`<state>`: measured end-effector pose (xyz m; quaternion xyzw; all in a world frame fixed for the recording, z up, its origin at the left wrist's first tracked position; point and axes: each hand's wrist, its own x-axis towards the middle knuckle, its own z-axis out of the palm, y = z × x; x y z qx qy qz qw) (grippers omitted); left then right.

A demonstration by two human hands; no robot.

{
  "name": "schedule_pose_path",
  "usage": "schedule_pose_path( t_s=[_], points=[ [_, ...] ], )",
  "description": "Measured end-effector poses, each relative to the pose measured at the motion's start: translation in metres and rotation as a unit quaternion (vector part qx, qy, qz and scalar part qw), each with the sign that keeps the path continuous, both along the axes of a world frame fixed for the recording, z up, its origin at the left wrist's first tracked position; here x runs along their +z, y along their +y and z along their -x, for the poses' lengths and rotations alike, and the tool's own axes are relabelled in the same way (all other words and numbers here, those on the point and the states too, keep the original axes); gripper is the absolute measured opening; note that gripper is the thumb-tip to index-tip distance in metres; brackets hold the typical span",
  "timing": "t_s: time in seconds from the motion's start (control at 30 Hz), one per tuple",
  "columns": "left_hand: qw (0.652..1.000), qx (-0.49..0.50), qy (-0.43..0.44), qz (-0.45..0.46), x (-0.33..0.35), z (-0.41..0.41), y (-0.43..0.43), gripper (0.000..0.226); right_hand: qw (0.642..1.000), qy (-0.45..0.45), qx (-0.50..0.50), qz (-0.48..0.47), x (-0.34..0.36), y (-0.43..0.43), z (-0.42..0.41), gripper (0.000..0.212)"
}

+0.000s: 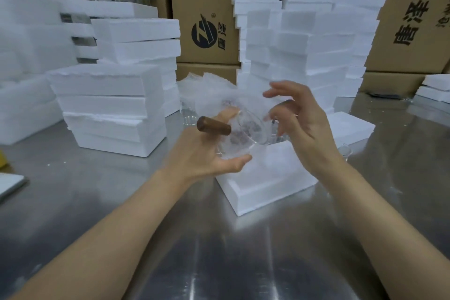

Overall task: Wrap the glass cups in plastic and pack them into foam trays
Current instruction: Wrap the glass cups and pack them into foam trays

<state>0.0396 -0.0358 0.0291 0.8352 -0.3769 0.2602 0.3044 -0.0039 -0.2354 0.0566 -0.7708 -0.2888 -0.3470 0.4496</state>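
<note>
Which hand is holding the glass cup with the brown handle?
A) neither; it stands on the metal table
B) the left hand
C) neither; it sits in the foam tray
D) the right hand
B: the left hand cradles the glass cup above the foam tray; the right hand hovers open beside it.

Table [102, 214]: brushed metal, smooth, glossy, with streaked reflections and a few white crumbs. Trays [109, 107] and stacks [304, 31]: white foam, matt, grainy, with ragged torn edges; boxes [207, 7]: brown cardboard, matt, printed in black. Cup [243, 136]: clear glass, glossy, with a dark brown handle [213, 125] that looks like smooth wood, held in the left hand [207, 153]; wrap [214, 90]: thin clear plastic, crinkled, faintly shiny, its outline blurred near the right hand [299, 124].
</note>
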Motion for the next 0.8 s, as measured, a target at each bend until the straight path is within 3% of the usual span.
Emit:
schedule_pose_path(
  t_s=[0.1, 0.17, 0.23, 0.37, 0.5, 0.53, 0.67, 0.8],
  points=[
    [0.999, 0.008, 0.023, 0.043, 0.001, 0.000, 0.002, 0.088, 0.980, -0.027, -0.038, 0.196, -0.004, -0.001, -0.001, 0.037],
    [0.998, 0.003, 0.028, 0.055, 0.001, -0.002, 0.001, 0.087, 0.958, -0.025, -0.084, 0.274, -0.009, 0.000, -0.004, 0.034],
    [0.997, 0.009, 0.049, 0.055, 0.001, -0.006, 0.001, 0.090, 0.963, -0.023, -0.091, 0.254, -0.009, 0.002, -0.004, 0.022],
    [0.990, 0.019, 0.037, 0.135, -0.002, -0.009, 0.004, 0.090, 0.992, 0.007, -0.067, 0.103, 0.002, 0.001, 0.002, 0.011],
    [0.978, 0.085, 0.017, 0.190, -0.005, -0.015, 0.004, 0.018, 0.991, 0.118, 0.003, 0.055, 0.008, -0.003, 0.013, 0.015],
    [0.976, 0.084, 0.013, 0.202, -0.005, -0.016, 0.003, 0.010, 0.989, 0.129, 0.010, 0.070, 0.007, -0.002, 0.014, 0.015],
    [0.966, 0.069, -0.030, 0.248, 0.000, -0.010, -0.003, 0.044, 0.984, 0.108, -0.019, 0.139, 0.005, 0.004, 0.013, 0.013],
    [0.947, 0.012, -0.020, 0.322, 0.007, 0.001, -0.011, 0.067, 0.976, 0.012, -0.116, 0.183, -0.003, 0.008, 0.007, 0.013]
  ],
)
